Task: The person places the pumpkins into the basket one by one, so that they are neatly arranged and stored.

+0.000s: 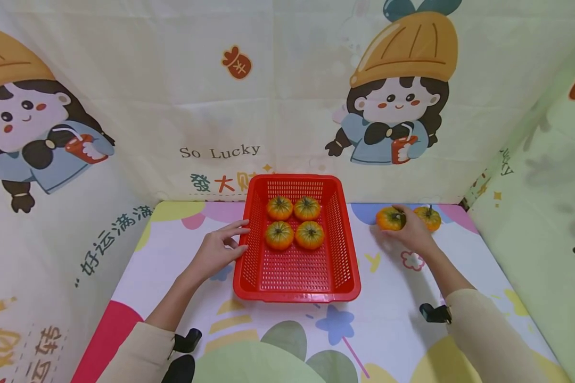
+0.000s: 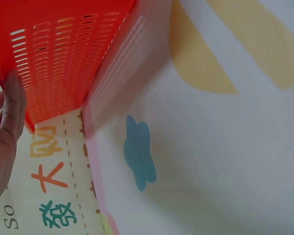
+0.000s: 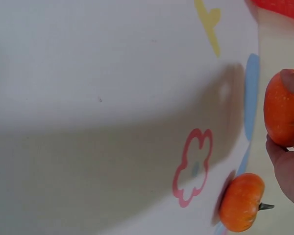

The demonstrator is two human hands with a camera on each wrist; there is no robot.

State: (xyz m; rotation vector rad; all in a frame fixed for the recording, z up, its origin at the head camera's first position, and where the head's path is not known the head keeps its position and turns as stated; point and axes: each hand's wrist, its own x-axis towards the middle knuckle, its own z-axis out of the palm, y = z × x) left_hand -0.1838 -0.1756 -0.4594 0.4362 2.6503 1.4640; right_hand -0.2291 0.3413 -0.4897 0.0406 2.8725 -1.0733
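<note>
A red plastic basket (image 1: 297, 276) stands upright on the table, with several small orange pumpkins (image 1: 279, 235) inside, grouped toward its back. My left hand (image 1: 219, 246) touches the basket's left rim with its fingers loosely extended; the left wrist view shows those fingers (image 2: 12, 105) against the red side wall. To the right of the basket, my right hand (image 1: 414, 234) grips a small pumpkin (image 1: 389, 218) between thumb and fingers. In the right wrist view this pumpkin (image 3: 283, 110) appears off the table surface. Another pumpkin (image 1: 428, 218) with a dark stem sits just right of that hand.
The table is covered by a printed cloth (image 1: 388, 287) with coloured shapes. Behind it hangs a pale backdrop curtain (image 1: 297, 117) with cartoon figures, close to the basket's back edge. Side curtains (image 1: 546, 191) rise at the left and right.
</note>
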